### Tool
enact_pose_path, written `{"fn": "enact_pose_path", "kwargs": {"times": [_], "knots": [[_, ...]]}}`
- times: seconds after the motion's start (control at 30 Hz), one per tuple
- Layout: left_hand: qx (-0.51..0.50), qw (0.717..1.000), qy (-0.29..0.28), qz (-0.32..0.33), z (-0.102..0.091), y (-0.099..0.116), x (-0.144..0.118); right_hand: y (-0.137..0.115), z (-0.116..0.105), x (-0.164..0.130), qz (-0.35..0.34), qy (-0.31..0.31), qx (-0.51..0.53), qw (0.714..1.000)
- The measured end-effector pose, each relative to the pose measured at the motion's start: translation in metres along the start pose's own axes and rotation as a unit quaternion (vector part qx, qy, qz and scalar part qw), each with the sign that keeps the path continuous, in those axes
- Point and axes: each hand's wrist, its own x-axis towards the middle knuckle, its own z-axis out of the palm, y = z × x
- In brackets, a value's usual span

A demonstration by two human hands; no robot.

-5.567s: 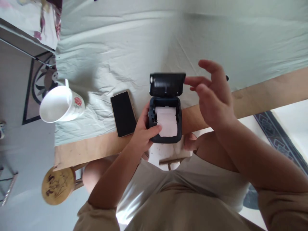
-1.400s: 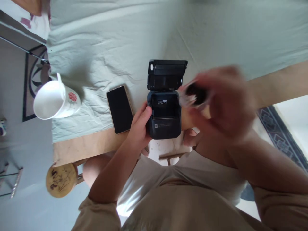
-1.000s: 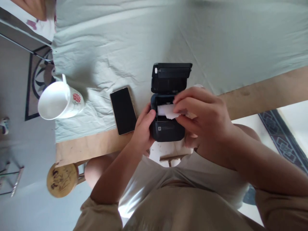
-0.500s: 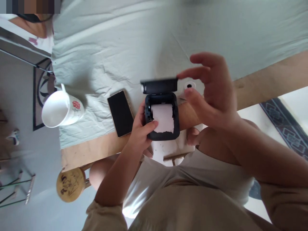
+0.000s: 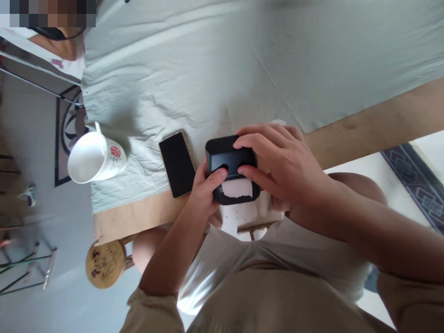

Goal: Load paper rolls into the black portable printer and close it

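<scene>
A small dark portable printer [image 5: 222, 155] is held over the table's near edge, its lid lying down over the body. A torn-edged strip of white paper [image 5: 237, 188] sticks out below the lid. My left hand [image 5: 207, 187] grips the printer's left side, thumb on the lid's front. From the right, my right hand [image 5: 277, 162] clasps the lid, its fingers on the top and its thumb near the front edge. A white round object [image 5: 278, 122] lies mostly hidden behind my right hand. Left of the printer lies a smartphone [image 5: 177, 164] with a dark screen.
A white mug [image 5: 95, 157] with a red flower stands at the left of the cloth-covered table [image 5: 180, 69]. Below the table's left corner is a round wooden stool [image 5: 106, 263]. Another person's arm [image 5: 57, 44] shows at the upper left.
The printer's lid, raised before with the paper roll showing, has come down over it. My right hand has moved down and left onto the lid. The left hand keeps its hold.
</scene>
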Motion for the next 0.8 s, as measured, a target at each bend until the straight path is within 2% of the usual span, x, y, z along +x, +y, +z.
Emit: {"fn": "enact_pose_path", "kwargs": {"times": [0.17,0.23,0.33,0.4,0.5,0.63,0.8], "knots": [[-0.012,1.0,0.015,0.002,0.003,0.0,0.001,0.006,0.004,-0.001,-0.014,0.022,0.032,0.999],[-0.033,0.999,0.038,-0.008,0.004,0.001,0.004,0.008,0.006,-0.002,-0.019,0.029,0.037,0.999],[-0.065,0.992,0.091,-0.057,0.008,0.004,0.008,0.012,0.006,-0.002,0.007,0.026,-0.002,1.0],[-0.072,0.988,0.104,-0.094,0.011,0.006,0.009,0.013,0.004,-0.002,0.019,0.025,-0.028,0.999],[-0.08,0.985,0.098,-0.114,0.013,0.007,0.008,0.015,0.001,0.0,0.002,0.02,-0.036,0.999],[-0.089,0.987,0.094,-0.096,0.011,0.005,0.008,0.016,0.001,0.001,-0.017,-0.026,-0.011,0.999],[-0.096,0.99,0.076,-0.076,0.008,0.0,0.01,0.015,0.001,0.002,-0.036,0.005,-0.042,0.998]]}}
